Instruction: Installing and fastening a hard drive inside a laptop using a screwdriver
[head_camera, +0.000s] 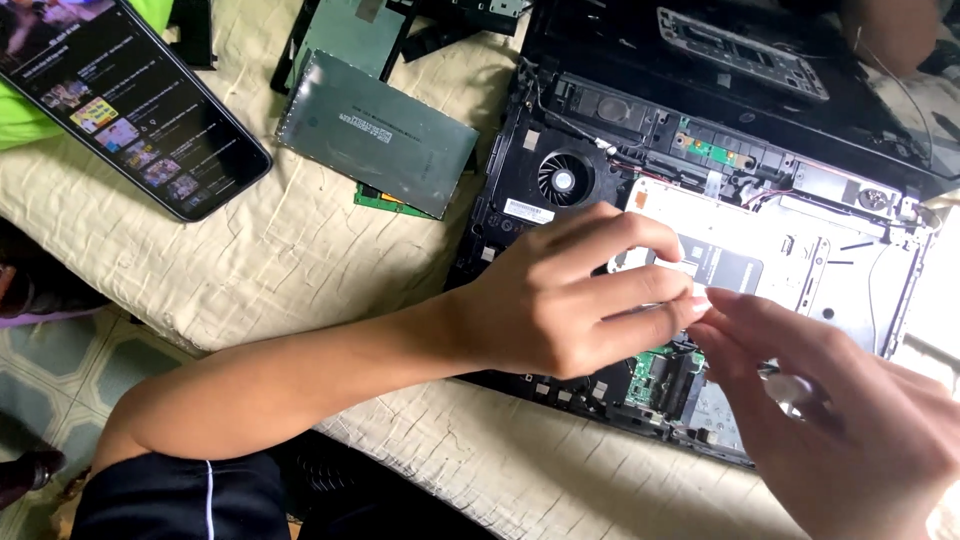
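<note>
From the head camera, my left hand (570, 300) reaches in from the lower left across the opened laptop chassis (520, 170), fingers curled loosely with their tips drawn together toward my right hand. Whether those fingertips pinch anything I cannot tell; the spot where both hands meet is too small and blurred. My right hand (850, 420) comes in from the lower right, fingers bent and pointing toward the left hand's tips, almost touching them. Something pale shows against its palm, but I cannot make out what it is or whether I grip it.

Directly under both hands lies the laptop's silver metal plate (800, 255), and just below my left fingertips a green circuit board (650, 375) shows in the chassis. Beyond my left knuckles sits the round black cooling fan (562, 180). Farther past the hands, a detached black panel (745, 50) rests on the laptop's far part.

To the left of my left hand, well apart, a grey rectangular shielded part (380, 130) lies tilted on the cream cloth (300, 260) covering the table. Farther left still lies a smartphone (130, 100), its screen lit.
</note>
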